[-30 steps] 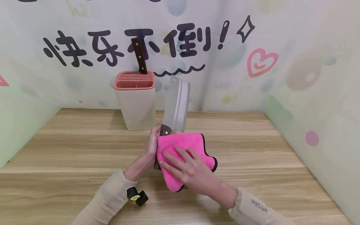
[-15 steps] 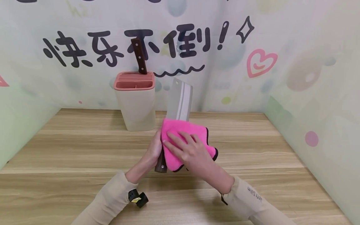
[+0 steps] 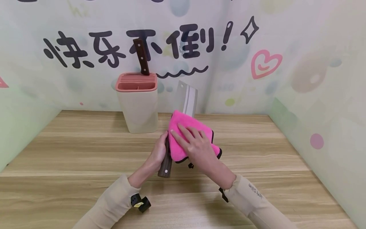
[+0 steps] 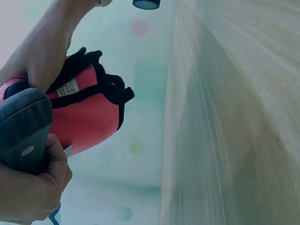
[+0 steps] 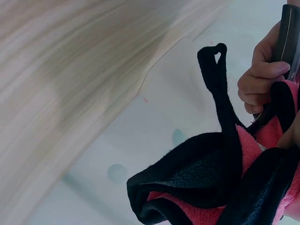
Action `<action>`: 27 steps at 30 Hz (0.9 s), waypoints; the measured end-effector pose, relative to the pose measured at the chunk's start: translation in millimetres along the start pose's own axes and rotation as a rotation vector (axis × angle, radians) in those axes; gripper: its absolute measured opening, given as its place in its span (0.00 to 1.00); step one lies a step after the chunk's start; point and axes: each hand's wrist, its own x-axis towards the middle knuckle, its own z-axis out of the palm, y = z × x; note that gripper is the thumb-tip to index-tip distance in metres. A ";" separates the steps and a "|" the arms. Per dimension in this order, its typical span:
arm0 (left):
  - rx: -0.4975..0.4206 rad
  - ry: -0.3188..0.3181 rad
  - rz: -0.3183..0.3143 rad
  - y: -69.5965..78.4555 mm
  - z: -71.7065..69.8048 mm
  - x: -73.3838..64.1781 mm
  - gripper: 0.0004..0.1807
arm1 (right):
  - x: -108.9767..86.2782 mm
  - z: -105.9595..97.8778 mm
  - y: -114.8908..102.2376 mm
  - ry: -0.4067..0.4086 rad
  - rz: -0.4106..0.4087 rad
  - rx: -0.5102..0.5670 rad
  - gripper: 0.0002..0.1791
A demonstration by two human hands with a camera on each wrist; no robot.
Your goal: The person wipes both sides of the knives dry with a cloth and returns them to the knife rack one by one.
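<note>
A cleaver is held up over the table, its broad blade pointing away from me and its dark wooden handle toward me. My left hand grips that handle, fingers curled round it in the right wrist view. A pink cloth with black edging covers the lower part of the blade. My right hand lies over the cloth, its fingers spread and fairly straight, pressing it against the blade. In the left wrist view the underside of the cloth hangs loose, with a white label.
A cream knife block with a pink slotted top stands at the back left. One dark-handled knife is upright in it. The wood-grain table meets a printed backdrop behind, with side walls left and right.
My right hand and the cloth have slid up from the handle onto the blade, uncovering more of the handle. The cleaver has shifted slightly to the right.
</note>
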 end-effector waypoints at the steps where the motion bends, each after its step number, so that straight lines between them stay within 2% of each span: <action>1: -0.006 0.001 -0.008 0.3 0.1 -0.2 0.23 | -0.3 0.0 -0.2 0.002 -0.003 0.003 0.27; 14: -0.124 0.021 -0.034 4.0 -0.9 1.5 0.21 | -7.0 -2.4 -12.1 0.053 -0.094 -0.019 0.27; 20: -0.132 0.056 -0.043 7.0 -2.6 1.0 0.19 | -15.6 -3.8 -18.7 0.077 -0.161 -0.028 0.20; 27: -0.142 0.059 -0.062 10.7 -6.4 0.8 0.20 | -26.0 -7.0 -26.3 0.076 -0.241 -0.008 0.19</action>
